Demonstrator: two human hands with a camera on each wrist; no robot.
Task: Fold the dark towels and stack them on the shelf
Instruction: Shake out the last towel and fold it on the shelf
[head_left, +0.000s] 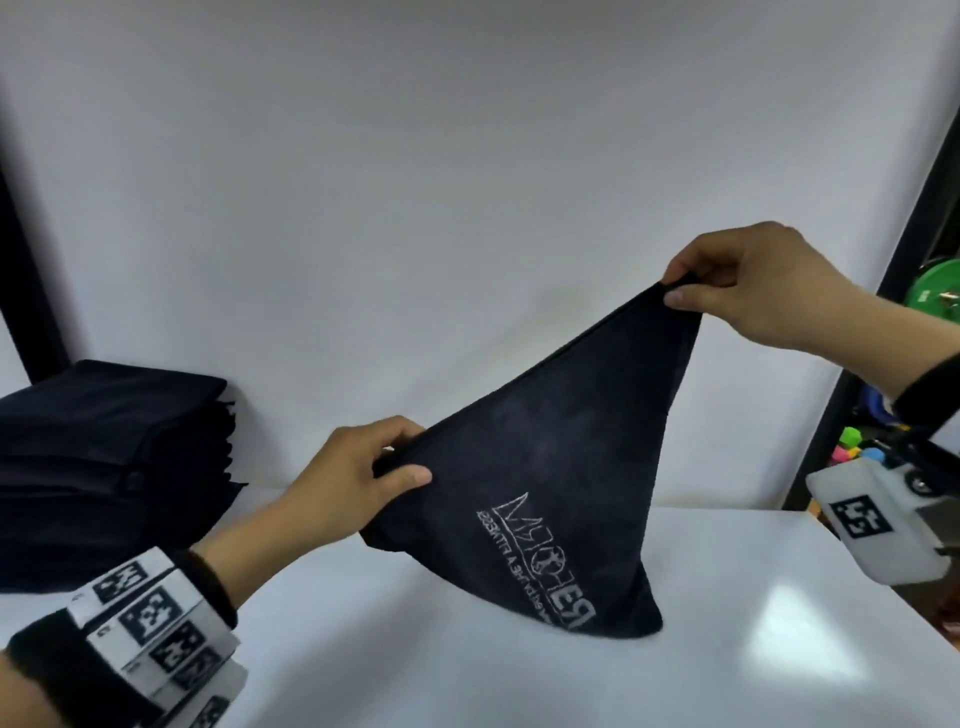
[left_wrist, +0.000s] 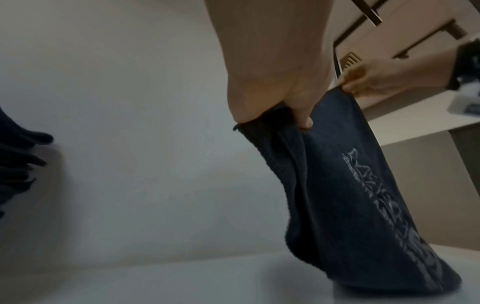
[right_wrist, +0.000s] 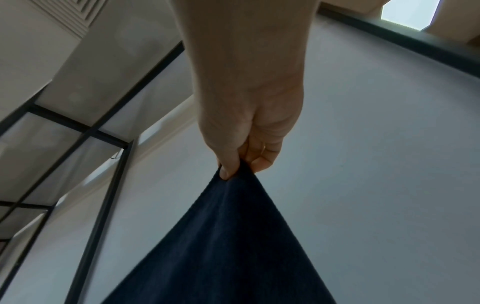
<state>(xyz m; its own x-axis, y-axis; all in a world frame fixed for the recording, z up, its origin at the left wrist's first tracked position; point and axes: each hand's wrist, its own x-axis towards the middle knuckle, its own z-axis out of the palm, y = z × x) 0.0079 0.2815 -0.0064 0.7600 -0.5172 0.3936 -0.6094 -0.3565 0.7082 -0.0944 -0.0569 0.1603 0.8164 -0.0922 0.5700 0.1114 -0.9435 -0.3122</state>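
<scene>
A dark navy towel with white lettering hangs stretched between my two hands above the white shelf. Its lower fold rests on the shelf surface. My left hand pinches the towel's lower left corner between thumb and fingers. My right hand pinches the upper right corner, held higher. In the left wrist view the towel drops from my left hand down to the shelf. The right wrist view has my right hand gripping the tip of the towel.
A stack of folded dark towels sits on the shelf at the left against the white back wall. Black shelf posts stand at both sides. Colourful items lie beyond the right post.
</scene>
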